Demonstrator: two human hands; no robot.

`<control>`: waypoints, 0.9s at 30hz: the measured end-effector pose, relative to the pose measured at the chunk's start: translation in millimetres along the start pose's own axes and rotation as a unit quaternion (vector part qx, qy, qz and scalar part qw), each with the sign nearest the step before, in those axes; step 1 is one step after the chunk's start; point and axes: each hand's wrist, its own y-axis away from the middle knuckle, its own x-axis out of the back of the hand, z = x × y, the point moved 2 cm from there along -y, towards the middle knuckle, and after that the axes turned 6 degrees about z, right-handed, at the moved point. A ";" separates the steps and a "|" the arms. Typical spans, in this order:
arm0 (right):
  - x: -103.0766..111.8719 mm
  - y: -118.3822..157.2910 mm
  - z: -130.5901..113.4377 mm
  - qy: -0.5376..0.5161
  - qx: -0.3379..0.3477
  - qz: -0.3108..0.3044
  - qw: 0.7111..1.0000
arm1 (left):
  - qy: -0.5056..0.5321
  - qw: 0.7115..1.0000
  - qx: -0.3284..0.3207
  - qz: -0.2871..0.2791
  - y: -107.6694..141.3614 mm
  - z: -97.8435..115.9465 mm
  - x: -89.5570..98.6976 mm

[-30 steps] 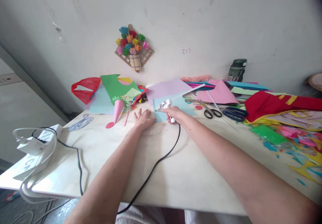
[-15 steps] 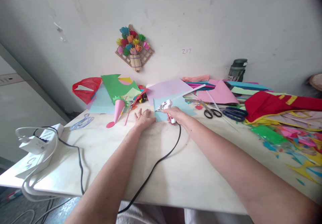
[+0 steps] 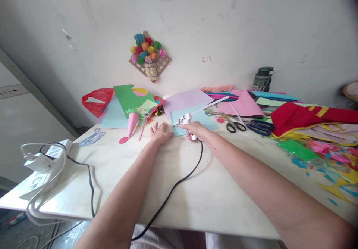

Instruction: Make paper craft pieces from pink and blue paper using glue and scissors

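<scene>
In my right hand [image 3: 193, 129] is a white hot glue gun [image 3: 185, 120], its nozzle pointing left at the left edge of a light blue paper sheet [image 3: 205, 121]. A long glue stick [image 3: 211, 104] juts from its back, and a black cord [image 3: 173, 187] runs from its handle toward me. My left hand [image 3: 160, 133] lies flat with fingers spread on the table, its thumb at the blue sheet's lower left corner. To its left rests a pink paper cone [image 3: 132, 124] with a green fringe, near a red paper circle [image 3: 123, 140].
Scissors [image 3: 235, 125] and another dark-handled pair [image 3: 260, 127] lie to the right. Paper scraps [image 3: 332, 167] and a red cloth [image 3: 302, 116] cover the far right. A power strip [image 3: 58, 153] with cables sits at left. A bottle [image 3: 263, 79] stands against the wall.
The view has shifted slightly, so everything sits a little lower in the picture. The glue gun's nozzle appears a touch further right along the sheet's edge; my left hand stays put.
</scene>
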 end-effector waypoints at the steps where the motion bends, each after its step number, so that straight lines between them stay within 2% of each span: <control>1: 0.3 0.9 -0.1 -0.001 0.002 -0.001 1.000 | 0.000 1.000 0.000 -0.002 -0.1 0.1 0.1; 17: 2.4 -4.4 6.0 0.019 0.001 -0.006 1.000 | 0.032 0.998 0.003 -0.062 -0.4 2.4 8.3; 27: 4.3 6.1 1.6 0.017 0.000 -0.004 1.000 | 0.023 0.998 0.013 -0.060 2.6 5.2 10.8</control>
